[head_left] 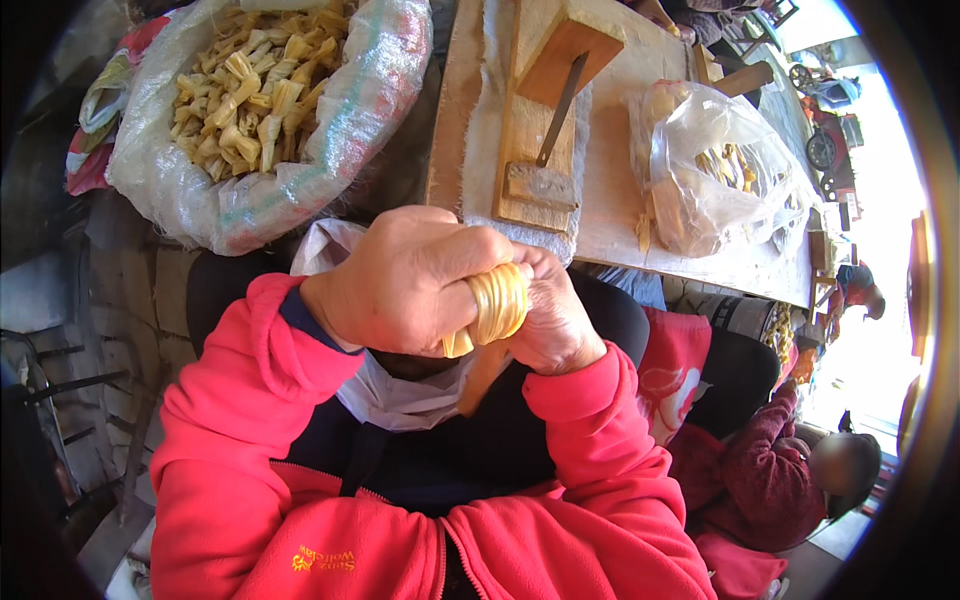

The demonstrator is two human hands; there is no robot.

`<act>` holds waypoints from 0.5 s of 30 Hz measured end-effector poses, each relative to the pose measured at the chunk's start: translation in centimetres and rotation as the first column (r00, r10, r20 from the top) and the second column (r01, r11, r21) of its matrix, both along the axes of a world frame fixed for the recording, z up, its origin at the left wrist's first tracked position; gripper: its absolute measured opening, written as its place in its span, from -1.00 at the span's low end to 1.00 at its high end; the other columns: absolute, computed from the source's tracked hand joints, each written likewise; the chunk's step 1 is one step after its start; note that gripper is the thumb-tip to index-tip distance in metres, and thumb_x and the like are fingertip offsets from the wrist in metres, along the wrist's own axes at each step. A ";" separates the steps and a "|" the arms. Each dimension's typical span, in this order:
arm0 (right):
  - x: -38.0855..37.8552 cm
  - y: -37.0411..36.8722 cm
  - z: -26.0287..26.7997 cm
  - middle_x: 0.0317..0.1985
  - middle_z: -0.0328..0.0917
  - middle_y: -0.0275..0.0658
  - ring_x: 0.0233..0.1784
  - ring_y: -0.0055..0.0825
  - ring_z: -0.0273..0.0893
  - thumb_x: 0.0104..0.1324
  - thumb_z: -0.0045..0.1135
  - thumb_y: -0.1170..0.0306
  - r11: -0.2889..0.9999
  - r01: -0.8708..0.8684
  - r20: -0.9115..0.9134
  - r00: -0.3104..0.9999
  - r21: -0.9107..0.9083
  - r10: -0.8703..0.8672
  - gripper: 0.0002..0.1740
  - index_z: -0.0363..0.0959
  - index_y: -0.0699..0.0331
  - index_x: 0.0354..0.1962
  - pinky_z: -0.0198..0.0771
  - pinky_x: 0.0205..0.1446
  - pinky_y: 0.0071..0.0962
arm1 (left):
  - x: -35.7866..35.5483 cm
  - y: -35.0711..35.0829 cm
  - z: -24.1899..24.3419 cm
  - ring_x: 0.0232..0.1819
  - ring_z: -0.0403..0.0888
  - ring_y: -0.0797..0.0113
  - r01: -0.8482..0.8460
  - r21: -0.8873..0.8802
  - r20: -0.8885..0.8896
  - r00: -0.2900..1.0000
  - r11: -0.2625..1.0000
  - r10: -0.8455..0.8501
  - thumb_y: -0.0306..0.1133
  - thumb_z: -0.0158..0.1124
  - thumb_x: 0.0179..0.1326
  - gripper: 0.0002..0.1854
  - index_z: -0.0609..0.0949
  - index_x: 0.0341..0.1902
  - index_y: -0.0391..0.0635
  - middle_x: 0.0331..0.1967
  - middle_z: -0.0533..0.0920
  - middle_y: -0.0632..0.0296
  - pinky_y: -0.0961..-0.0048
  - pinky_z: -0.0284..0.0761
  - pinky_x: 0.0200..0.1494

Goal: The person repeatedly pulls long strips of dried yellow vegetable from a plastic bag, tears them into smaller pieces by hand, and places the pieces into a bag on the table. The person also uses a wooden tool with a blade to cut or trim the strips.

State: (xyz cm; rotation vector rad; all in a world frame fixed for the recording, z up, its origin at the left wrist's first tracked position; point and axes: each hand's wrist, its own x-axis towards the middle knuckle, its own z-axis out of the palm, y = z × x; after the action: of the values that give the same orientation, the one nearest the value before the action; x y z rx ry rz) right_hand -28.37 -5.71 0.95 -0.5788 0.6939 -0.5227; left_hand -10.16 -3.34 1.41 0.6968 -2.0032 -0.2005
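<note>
A yellowish strip of dried plant material, looking like leaf or skin, is wound in several turns into a thick roll [498, 304]. My left hand [409, 281] closes around the roll's left side, with a short folded end poking out below its fingers. Against the right side press the fingers of my right hand [551, 311], partly hidden behind the roll. A flat tan strip [482, 379] hangs beneath my hands, over a white plastic bag or sheet [397, 401] on my lap. Both hands are above my lap, near the wooden table's edge.
A woven plastic sack [382, 112] full of knotted yellowish pieces [244, 112] stands front left. On the wooden table [611, 217] are a wooden stand with a metal blade [562, 112] and a clear plastic bag [697, 187] of similar pieces. Another person [772, 480] sits at right.
</note>
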 end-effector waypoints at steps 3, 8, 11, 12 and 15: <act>0.0 0.5 0.5 -0.44 0.56 -0.34 -0.53 -0.72 0.36 0.34 0.18 0.43 0.949 0.194 -0.072 0.973 -0.248 -0.218 -0.85 0.52 0.37 -0.23 0.22 -0.49 -0.72 | -0.3 0.4 0.2 -0.48 0.61 0.21 -0.131 0.156 -0.164 0.974 0.979 0.157 -0.45 0.44 -0.01 -0.73 0.66 -0.20 -0.25 -0.26 0.60 0.16 0.35 0.48 -0.48; -0.6 0.3 1.7 -0.46 0.56 -0.35 -0.49 -0.74 0.40 0.34 0.19 0.50 0.661 0.228 -0.041 0.930 -0.715 -0.366 -0.92 0.54 0.37 -0.26 0.29 -0.45 -0.72 | 0.1 0.2 0.7 -0.12 0.67 0.06 -0.014 0.467 -0.191 0.975 0.884 0.116 -0.50 0.36 0.08 -0.73 0.65 -0.11 -0.23 -0.07 0.64 0.02 0.35 0.60 -0.06; -0.7 0.0 1.7 -0.44 0.59 -0.27 -0.44 -0.58 0.54 0.35 0.18 0.45 0.460 -0.031 -0.195 0.929 -0.887 -0.315 -0.84 0.54 0.42 -0.27 0.43 -0.34 -0.61 | 0.2 0.5 1.1 -0.11 0.68 0.05 -0.049 0.550 -0.053 0.994 0.834 0.093 -0.52 0.33 0.06 -0.75 0.65 -0.13 -0.23 -0.02 0.63 0.01 0.34 0.61 -0.08; -0.5 -0.2 1.5 -0.44 0.59 -0.18 -0.46 -0.43 0.58 0.31 0.22 0.43 0.351 -0.134 -0.258 0.906 -0.927 -0.335 -0.83 0.54 0.41 -0.26 0.44 -0.35 -0.55 | 0.2 0.7 1.2 -0.15 0.69 0.09 -0.115 0.529 0.010 0.992 0.841 0.129 -0.54 0.32 0.02 -0.75 0.65 -0.16 -0.22 0.03 0.62 0.04 0.34 0.62 -0.16; 0.0 -0.1 1.0 -0.46 0.56 -0.11 -0.54 -0.25 0.54 0.23 0.29 0.40 0.190 -0.369 -0.416 0.815 -0.910 -0.404 -0.82 0.52 0.35 -0.36 0.42 -0.46 -0.40 | 0.1 1.1 1.0 -0.25 0.69 0.11 -0.241 0.504 0.179 0.969 0.830 0.173 -0.56 0.30 -0.02 -0.74 0.65 -0.17 -0.23 0.04 0.62 0.09 0.35 0.61 -0.28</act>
State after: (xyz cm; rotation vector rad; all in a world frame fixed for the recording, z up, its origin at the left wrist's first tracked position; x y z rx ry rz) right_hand -28.40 -5.85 1.98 -2.1374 0.8945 -0.8200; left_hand -10.11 -2.26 2.44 1.2967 -1.9822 -0.6008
